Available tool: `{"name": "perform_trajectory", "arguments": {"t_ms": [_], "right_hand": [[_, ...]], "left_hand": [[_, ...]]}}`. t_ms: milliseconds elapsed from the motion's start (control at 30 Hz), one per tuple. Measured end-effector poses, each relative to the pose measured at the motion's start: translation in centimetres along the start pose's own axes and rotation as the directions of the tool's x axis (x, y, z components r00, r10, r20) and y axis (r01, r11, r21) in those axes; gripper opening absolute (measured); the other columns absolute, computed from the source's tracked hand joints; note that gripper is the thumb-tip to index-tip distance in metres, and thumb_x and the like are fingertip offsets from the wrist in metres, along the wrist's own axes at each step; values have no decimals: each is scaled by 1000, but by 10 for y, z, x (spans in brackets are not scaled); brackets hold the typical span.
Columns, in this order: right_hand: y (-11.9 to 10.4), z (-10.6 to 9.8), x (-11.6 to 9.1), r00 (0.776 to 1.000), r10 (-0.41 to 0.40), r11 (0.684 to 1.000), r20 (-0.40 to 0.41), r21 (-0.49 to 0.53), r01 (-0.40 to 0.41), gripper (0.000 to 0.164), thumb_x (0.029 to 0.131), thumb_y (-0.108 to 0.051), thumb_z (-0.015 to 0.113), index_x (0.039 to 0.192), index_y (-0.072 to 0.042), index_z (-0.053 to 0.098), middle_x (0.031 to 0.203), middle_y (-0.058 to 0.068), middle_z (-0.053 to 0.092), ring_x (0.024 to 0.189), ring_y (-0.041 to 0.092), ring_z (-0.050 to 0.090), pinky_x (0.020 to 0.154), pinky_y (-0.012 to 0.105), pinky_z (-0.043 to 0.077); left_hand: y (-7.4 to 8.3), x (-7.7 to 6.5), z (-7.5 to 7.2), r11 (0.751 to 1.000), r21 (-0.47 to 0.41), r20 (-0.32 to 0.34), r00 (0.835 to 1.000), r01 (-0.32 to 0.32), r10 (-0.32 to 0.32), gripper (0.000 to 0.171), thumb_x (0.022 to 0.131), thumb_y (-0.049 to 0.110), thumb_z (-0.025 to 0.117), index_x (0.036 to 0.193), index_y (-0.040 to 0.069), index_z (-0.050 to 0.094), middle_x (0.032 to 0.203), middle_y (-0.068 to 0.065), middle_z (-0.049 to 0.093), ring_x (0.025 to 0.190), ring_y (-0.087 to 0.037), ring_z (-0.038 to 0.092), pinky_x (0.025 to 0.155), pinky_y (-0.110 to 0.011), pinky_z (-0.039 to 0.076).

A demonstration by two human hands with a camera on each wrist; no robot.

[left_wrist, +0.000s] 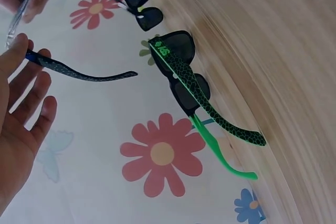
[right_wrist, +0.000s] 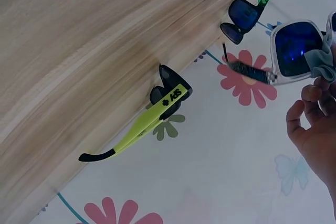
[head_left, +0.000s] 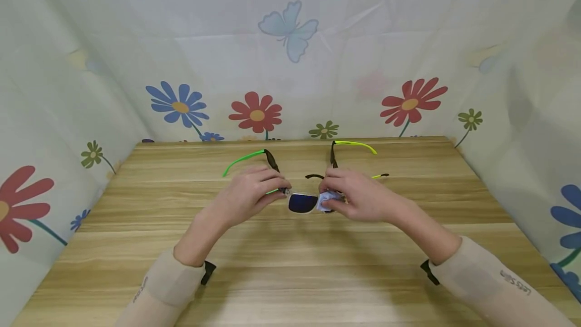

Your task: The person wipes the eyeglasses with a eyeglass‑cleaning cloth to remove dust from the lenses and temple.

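Clear-framed sunglasses [head_left: 302, 203] with dark blue lenses are held up over the table, between both hands. My left hand [head_left: 254, 193] pinches them at the left end near the hinge; a dark patterned temple [left_wrist: 79, 74] sticks out past the fingers in the left wrist view. With its thumb and fingers, my right hand [head_left: 358, 193] pinches a light blue-grey cloth [head_left: 328, 200] against the other lens. In the right wrist view, the cloth [right_wrist: 320, 62] lies folded over the frame near the bridge. The fingers partly hide the far lens.
Behind the left hand, black sunglasses with green temples [head_left: 242, 161] stand on the wooden table [head_left: 290, 276]. Behind the right hand is a black pair with yellow temples [head_left: 356, 144]. A flower-printed curtain [head_left: 218, 59] surrounds the back and sides.
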State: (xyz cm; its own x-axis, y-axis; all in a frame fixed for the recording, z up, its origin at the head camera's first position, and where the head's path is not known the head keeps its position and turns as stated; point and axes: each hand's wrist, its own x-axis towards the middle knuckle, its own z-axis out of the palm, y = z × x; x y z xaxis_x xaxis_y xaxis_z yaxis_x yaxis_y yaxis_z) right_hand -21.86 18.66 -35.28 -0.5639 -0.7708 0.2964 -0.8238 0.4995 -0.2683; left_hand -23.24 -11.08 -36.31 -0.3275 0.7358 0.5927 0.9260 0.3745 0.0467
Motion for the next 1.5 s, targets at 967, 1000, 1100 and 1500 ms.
{"name": "perform_trajectory", "arguments": {"t_ms": [967, 1000, 1100, 1500], "right_hand": [[0, 8, -5, 971, -144, 945, -190, -318, 78, 28, 80, -14, 89, 97, -6, 69, 88, -1, 58, 70, 13, 51, 68, 34, 38], [0, 9, -5, 970, -145, 943, -194, -324, 77, 28, 80, -14, 90, 97, -6, 69, 88, -1, 59, 70, 13, 51, 68, 34, 39], [0, 11, -5, 966, -157, 936, -207, -343, 79, 30, 78, -13, 91, 95, -6, 68, 86, -1, 59, 68, 12, 52, 68, 34, 40], [-1, 17, -4, 944, -201, 915, -260, -393, 87, 30, 76, -8, 91, 89, -6, 64, 81, 0, 58, 65, 14, 51, 67, 34, 39]], "left_hand": [[6, -2, 13, 878, -235, 39, 907, 416, -419, 16, 103, 20, 66, 97, 10, 76, 79, 9, 62, 69, -9, 54, 60, -26, 48], [6, -2, 13, 870, -249, 52, 903, 425, -426, 16, 103, 21, 66, 98, 10, 76, 79, 9, 62, 69, -9, 53, 59, -26, 48], [7, 0, 13, 848, -277, 82, 891, 451, -447, 17, 103, 22, 67, 100, 10, 77, 79, 6, 65, 68, -9, 53, 58, -26, 48], [11, 1, 16, 684, -445, 172, 805, 578, -568, 16, 99, 22, 72, 102, 8, 77, 85, 1, 71, 70, -13, 62, 62, -29, 53]]}}
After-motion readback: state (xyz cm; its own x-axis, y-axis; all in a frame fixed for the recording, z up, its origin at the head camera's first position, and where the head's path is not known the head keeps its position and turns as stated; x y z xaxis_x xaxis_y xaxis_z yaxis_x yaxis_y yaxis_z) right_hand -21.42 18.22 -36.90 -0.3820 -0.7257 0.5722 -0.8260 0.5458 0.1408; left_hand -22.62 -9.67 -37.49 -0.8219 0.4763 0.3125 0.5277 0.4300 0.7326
